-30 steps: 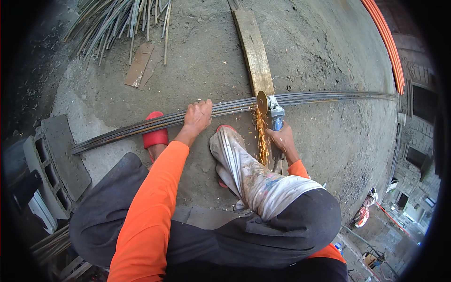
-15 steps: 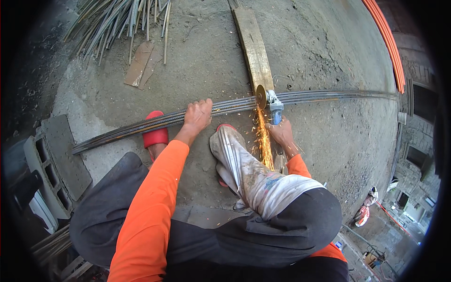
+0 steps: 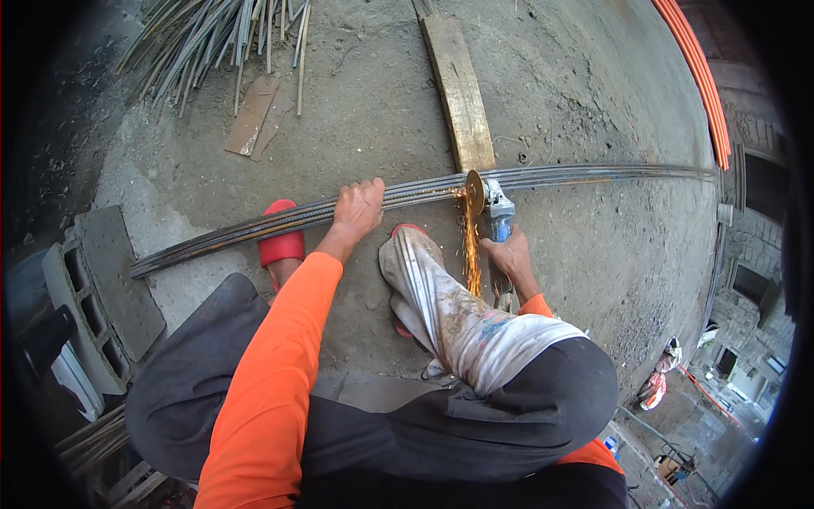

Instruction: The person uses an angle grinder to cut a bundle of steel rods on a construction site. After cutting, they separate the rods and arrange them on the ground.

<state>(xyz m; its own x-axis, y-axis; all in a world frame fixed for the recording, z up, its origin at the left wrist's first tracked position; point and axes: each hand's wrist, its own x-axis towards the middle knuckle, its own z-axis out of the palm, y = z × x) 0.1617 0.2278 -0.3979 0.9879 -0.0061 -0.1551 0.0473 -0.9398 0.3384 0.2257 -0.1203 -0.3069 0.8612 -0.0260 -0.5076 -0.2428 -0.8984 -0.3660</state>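
Crossing both long edges of plank (image 3: 458, 93), rebar bundle (image 3: 424, 192) runs approx. L–R, L end angled back toward hollow block (image 3: 78, 297). Prob. heavy, stiff, rough; best held mid-length, clear of disc (image 3: 475, 193). L hand (image 3: 358, 206) has fingers curled over it, L of plank; R hand (image 3: 511, 253) wrapped round grinder (image 3: 501, 219), its head pointing fwd, sparks (image 3: 471, 254) flying.

Silver-and-blue grinder (image 3: 500, 210) — red slipper (image 3: 281, 248)
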